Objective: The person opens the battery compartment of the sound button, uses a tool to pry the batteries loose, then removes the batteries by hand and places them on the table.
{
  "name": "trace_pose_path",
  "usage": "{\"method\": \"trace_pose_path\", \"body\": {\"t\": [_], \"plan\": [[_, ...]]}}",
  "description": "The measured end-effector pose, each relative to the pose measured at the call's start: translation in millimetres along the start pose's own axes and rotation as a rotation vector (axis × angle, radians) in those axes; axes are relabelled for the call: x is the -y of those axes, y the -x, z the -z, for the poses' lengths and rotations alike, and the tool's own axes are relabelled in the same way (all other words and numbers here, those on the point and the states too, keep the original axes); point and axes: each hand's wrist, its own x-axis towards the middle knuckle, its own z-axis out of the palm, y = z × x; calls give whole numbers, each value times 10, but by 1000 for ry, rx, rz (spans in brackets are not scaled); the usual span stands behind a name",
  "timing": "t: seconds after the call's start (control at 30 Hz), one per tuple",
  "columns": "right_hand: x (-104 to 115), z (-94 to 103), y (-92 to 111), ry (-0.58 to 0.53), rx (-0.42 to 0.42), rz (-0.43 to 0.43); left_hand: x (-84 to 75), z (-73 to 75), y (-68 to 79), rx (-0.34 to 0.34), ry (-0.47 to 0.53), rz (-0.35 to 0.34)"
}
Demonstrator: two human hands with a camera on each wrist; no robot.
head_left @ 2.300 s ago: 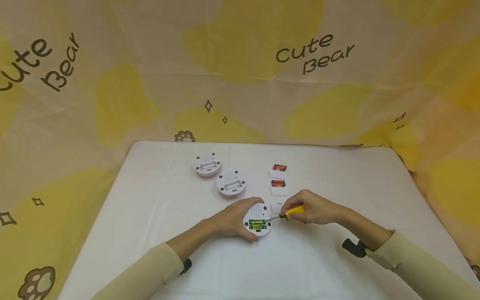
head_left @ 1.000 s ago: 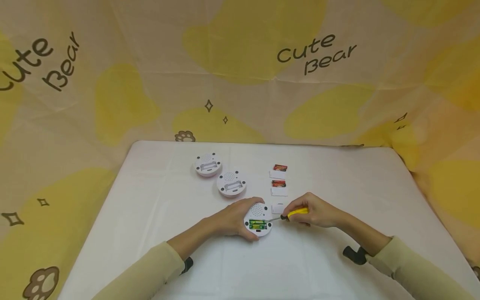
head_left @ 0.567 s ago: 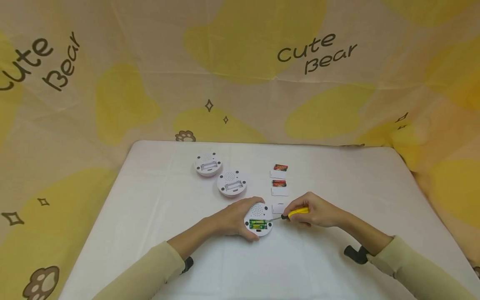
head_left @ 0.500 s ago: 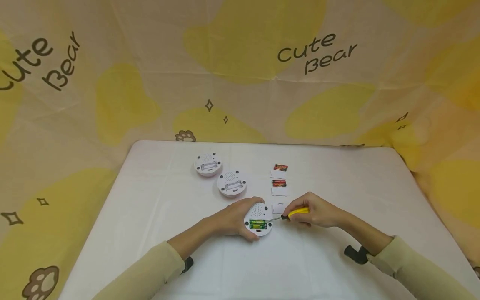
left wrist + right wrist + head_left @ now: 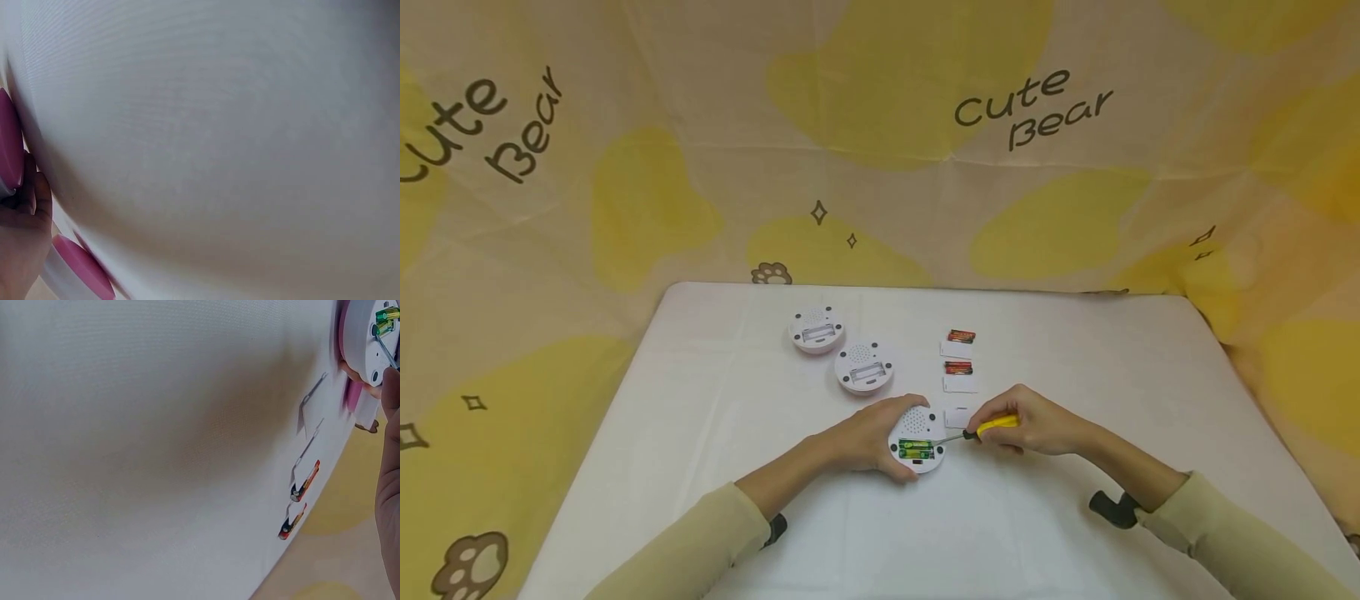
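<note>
My left hand (image 5: 868, 435) grips the edge of a round white device (image 5: 913, 421) with speaker holes, lying with its battery side up. Two green batteries (image 5: 916, 450) sit in its uncovered compartment. With curled fingers my right hand (image 5: 1033, 421) holds a yellow-handled screwdriver (image 5: 998, 425), whose thin shaft reaches the right end of the batteries. In the right wrist view the screwdriver shaft (image 5: 386, 351) slants to the compartment; whether its tip touches a battery is too small to tell. The left wrist view shows my left hand (image 5: 25, 250) by a pink-sided device (image 5: 9, 144).
Two similar white devices, one nearer (image 5: 863, 367) and one farther (image 5: 816, 331), lie at the back left with bare compartments. Red batteries (image 5: 958, 367) and more red batteries (image 5: 961, 336) lie beside white covers (image 5: 960, 383) on the white table (image 5: 1075, 358). Another cover (image 5: 956, 417) is near my right hand.
Since the oldest frame my right hand and the screwdriver have shifted slightly to the right. Over the last second both hands and the device look still.
</note>
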Motion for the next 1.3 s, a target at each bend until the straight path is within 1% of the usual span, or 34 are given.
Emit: {"method": "trace_pose_path", "body": {"t": [0.2,0.73,1.03,1.3], "plan": [[-2,0,-9,-3,9,11,3,1,-2,0,-3,0],[26,18,16,6,4,1,-4,1,4,-2,-11,7],[55,50,34,21,-5,-13,4,-5,1,-1,6,8],[84,69,40,17,5,-7,1,-8,11,0,23,10]]}}
